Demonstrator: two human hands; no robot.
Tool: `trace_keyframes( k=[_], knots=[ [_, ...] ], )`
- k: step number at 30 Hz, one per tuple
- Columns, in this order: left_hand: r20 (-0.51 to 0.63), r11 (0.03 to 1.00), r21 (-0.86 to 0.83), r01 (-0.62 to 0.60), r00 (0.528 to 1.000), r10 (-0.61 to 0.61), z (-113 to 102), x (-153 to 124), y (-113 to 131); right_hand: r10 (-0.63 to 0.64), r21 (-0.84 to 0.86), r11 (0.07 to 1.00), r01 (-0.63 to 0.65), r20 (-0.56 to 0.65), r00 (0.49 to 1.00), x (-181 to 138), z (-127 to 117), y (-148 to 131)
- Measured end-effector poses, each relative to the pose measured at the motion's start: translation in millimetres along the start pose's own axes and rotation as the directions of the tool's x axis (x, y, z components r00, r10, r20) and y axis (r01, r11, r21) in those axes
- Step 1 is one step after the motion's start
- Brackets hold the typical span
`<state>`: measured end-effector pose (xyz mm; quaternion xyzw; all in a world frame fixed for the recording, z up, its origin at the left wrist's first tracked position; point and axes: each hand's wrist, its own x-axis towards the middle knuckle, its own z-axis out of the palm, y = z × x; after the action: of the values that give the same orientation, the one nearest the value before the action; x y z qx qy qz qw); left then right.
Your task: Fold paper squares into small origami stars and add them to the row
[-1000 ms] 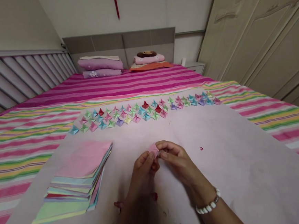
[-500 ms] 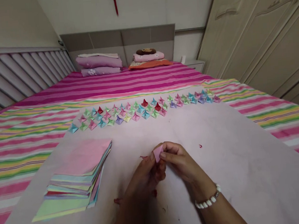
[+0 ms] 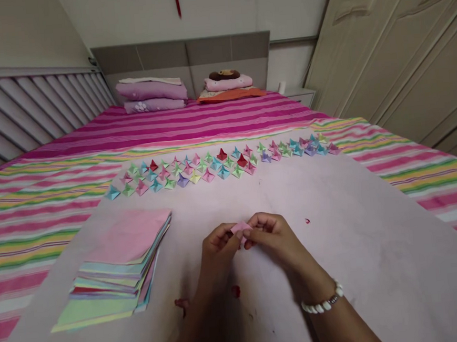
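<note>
both hands work one small pink folded paper piece (image 3: 241, 227), held just above the pale pink surface (image 3: 355, 224), about mid-width and toward its near edge. left hand (image 3: 218, 243) pinches the piece's left end w/ thumb & forefinger; right hand (image 3: 275, 236) pinches the right end the same way, so each grip is narrow and closed on the paper. fingertips of the two hands nearly meet over it. the right wrist wears a white bead bracelet (image 3: 324, 303).

step in hand, as i read it: a late fold or crease on the piece. it's already small & compact, not a flat sheet. exact fold can't be made out, fingers cover most of it.

next move prob calls for a firm pinch along the crease w/o crushing the points, both grips kept close so the little piece doesn't spring open.

near the left edge of the surface lies a fanned stack of pastel square paper sheets (image 3: 121, 264), pink sheet on top, well apart from the hands. along the far edge run rows of small folded paper shapes in many colours (image 3: 220, 167). a few tiny red scraps (image 3: 307, 220) dot the surface nr the hands. beyond the far edge is a bed w/ pink striped cover (image 3: 208, 120).
</note>
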<state>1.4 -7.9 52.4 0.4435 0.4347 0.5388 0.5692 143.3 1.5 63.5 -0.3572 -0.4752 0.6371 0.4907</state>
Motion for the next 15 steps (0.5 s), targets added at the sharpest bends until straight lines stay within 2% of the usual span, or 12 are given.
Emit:
trace_keyframes(
  k=[8,15],
  knots=[
    [-0.045,0.995,-0.094,-0.019,0.999,0.015,-1.4,0.4,-2.2,-0.031,-0.003,1.000,0.031,-0.025,0.999,0.7,3.2,3.1],
    [0.007,0.995,-0.097,-0.027,1.000,0.027,-1.3,-0.3,-1.7,-0.020,0.067,0.997,0.030,-0.149,0.989,1.1,8.5,4.0]
  ],
)
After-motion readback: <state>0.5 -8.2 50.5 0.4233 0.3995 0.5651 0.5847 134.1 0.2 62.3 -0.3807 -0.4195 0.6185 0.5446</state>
